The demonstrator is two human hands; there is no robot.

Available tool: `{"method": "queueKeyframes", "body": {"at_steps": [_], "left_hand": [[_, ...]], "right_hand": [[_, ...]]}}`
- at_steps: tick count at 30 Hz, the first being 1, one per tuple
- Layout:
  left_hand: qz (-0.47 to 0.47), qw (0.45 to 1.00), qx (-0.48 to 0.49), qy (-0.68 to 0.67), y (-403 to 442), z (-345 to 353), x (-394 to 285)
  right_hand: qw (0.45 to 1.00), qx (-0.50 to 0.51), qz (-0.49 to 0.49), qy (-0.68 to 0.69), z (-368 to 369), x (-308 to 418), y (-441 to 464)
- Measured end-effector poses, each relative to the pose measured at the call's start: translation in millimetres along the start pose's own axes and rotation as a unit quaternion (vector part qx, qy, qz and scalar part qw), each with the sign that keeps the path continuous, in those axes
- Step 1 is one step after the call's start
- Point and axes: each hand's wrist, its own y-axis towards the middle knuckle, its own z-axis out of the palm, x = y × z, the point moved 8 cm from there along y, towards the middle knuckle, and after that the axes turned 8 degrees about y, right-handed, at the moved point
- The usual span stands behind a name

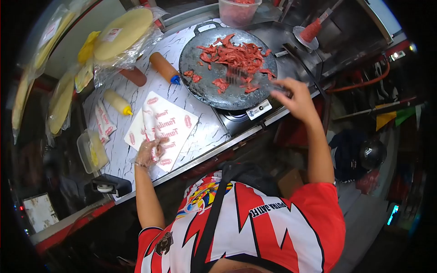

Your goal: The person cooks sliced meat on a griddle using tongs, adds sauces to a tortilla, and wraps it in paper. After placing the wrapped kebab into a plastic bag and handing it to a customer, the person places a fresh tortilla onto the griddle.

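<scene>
Your red and white shirt (273,227) and black strap (211,223) were closest of all, at six o'clock. Your right hand (296,99), at two o'clock, was closed on the handle of a spatula (236,75). Its blurry teeth sat by the red meat (236,52) on the black pan (205,93), up at twelve o'clock. Your left hand (149,152), in a clear glove near nine o'clock, was curled around the low end of a wrapped roll (149,119) on a sheet of paper (173,132).

Some bits of meat lay by the pan's rim, at three and nine o'clock on it. A hard push could have sent them over the side. The orange bottle (164,67) had its blue tip right by the rim; you couldn't tell if they touched. A bump could have rolled it. The paper's two o'clock corner pointed at the stove (259,110), so a slip that way might have brought it too near any heat.

The paper's six o'clock corner came close to the front edge of the table (205,140), so a tug could have pulled it over. Your left hand had room toward three o'clock, between paper and stove. Toward eleven o'clock, the yellow-tipped bottle (117,101) was in the way.
</scene>
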Motion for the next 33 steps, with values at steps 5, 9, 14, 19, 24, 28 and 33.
{"method": "queueKeyframes", "body": {"at_steps": [5,9,14,19,24,28,33], "left_hand": [[0.003,0.999,-0.021,0.034,0.8,-2.1,-0.6],[0.013,0.999,-0.031,-0.009,2.9,-4.3,6.5],[0.009,0.999,-0.037,-0.026,0.4,1.0,2.1],[0.002,0.999,-0.029,-0.029,0.4,-1.2,3.5],[0.019,0.999,-0.033,-0.026,-1.1,3.6,-0.7],[0.013,0.999,-0.031,0.002,1.8,0.8,-0.7],[0.025,0.999,-0.026,-0.038,2.7,-2.6,6.8]], "right_hand": [[0.997,-0.032,-0.074,-0.016,41.1,-36.9,17.1],[0.991,-0.078,-0.096,-0.057,20.8,0.0,38.2],[0.99,-0.015,-0.126,-0.062,99.2,42.7,43.2],[0.986,-0.067,-0.119,-0.096,67.6,-14.0,57.1],[0.979,-0.156,-0.087,-0.101,-27.6,-33.8,70.7],[0.961,-0.209,-0.085,-0.158,-64.0,-76.3,100.8],[0.955,-0.223,-0.043,-0.193,-69.8,-106.8,110.9]]}}
